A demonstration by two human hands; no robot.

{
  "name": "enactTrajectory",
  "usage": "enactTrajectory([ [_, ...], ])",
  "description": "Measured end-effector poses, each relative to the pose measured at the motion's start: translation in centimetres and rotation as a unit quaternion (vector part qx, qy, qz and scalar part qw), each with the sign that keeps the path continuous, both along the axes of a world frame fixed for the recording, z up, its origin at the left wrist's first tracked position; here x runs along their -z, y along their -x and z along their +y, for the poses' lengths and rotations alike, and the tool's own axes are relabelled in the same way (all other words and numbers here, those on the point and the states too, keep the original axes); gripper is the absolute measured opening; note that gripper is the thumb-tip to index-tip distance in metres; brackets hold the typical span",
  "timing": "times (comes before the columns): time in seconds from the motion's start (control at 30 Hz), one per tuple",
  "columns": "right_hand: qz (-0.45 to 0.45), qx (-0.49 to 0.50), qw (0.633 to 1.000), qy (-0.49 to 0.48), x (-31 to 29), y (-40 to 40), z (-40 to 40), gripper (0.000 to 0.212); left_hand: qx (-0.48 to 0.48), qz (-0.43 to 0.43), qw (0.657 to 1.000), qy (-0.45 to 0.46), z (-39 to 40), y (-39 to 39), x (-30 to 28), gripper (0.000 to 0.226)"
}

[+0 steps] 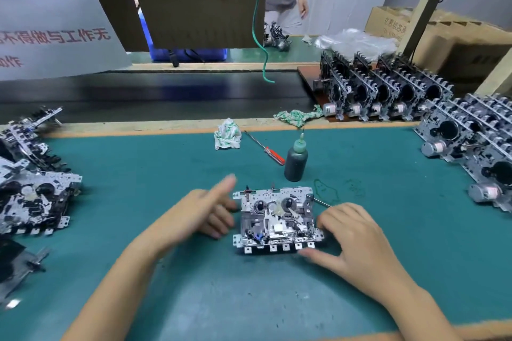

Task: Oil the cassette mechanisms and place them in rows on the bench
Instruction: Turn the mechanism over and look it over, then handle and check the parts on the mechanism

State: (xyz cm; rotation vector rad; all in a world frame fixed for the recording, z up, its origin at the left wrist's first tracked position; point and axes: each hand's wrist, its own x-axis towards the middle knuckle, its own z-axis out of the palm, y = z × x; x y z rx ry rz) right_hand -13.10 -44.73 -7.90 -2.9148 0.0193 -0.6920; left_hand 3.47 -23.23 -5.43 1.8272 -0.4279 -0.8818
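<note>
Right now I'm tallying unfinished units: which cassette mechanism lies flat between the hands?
The lone cassette mechanism on the green mat between the left hand and right hand; the others sit in side piles or rows.

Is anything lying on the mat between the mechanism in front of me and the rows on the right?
Nothing visible blocks it. The mat between the mechanism and the rows shows only oil smears; the oil bottle stands behind that path.

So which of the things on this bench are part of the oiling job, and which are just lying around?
Part of the job:
cassette mechanism between both hands
oil bottle
pile of mechanisms at left
rows of mechanisms at right

Lying about:
red-handled screwdriver
crumpled rags
cardboard boxes
</note>
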Motion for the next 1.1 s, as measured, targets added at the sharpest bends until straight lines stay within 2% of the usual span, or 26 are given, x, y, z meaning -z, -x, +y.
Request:
enactTrajectory([
  [0.03, -0.009, 0.003, 1.000, 0.001, 0.1, -0.2, 0.2, 0.050, 0.010, -0.133, 0.988, -0.077, 0.2, 1.0, 0.1, 0.087],
  [0.1, -0.016, 0.006, 1.000, 0.013, 0.1, -0.4, 0.5, 0.048, 0.059, -0.341, 0.919, -0.191, 0.6, 3.3, 0.6, 0.073],
  [0.13, -0.016, 0.009, 1.000, 0.022, 0.2, -0.5, 0.7, 0.047, 0.070, -0.409, 0.884, -0.213, 0.5, 4.3, 1.0, 0.064],
  [0.17, -0.017, 0.012, 0.999, 0.030, 0.3, -0.5, 0.8, 0.047, 0.066, -0.447, 0.865, -0.220, 0.4, 4.9, 1.4, 0.059],
  [0.3, -0.019, 0.015, 0.999, 0.044, 0.5, -0.6, 0.8, 0.046, 0.005, -0.481, 0.853, -0.199, -0.3, 5.2, 1.9, 0.055],
  [0.4, -0.018, 0.019, 0.999, 0.034, 0.6, -0.7, 0.6, 0.045, -0.032, -0.547, 0.823, -0.149, -0.8, 5.6, 2.4, 0.054],
  [0.57, -0.014, -0.020, 1.000, -0.007, 0.6, -0.9, 0.5, 0.044, -0.081, -0.550, 0.818, -0.150, -1.1, 5.7, 2.8, 0.055],
  [0.8, -0.030, -0.005, 1.000, -0.006, 1.2, -0.7, 0.5, 0.048, -0.018, -0.575, 0.810, -0.118, -0.6, 5.5, 3.1, 0.060],
  [1.0, -0.042, 0.045, 0.998, 0.006, 0.7, -0.7, 0.9, 0.056, 0.044, -0.596, 0.799, -0.061, -0.2, 5.8, 3.4, 0.054],
  [1.1, -0.050, 0.046, 0.997, 0.024, 0.9, -0.6, 1.0, 0.055, 0.038, -0.592, 0.803, -0.055, 0.1, 5.3, 3.2, 0.050],
])
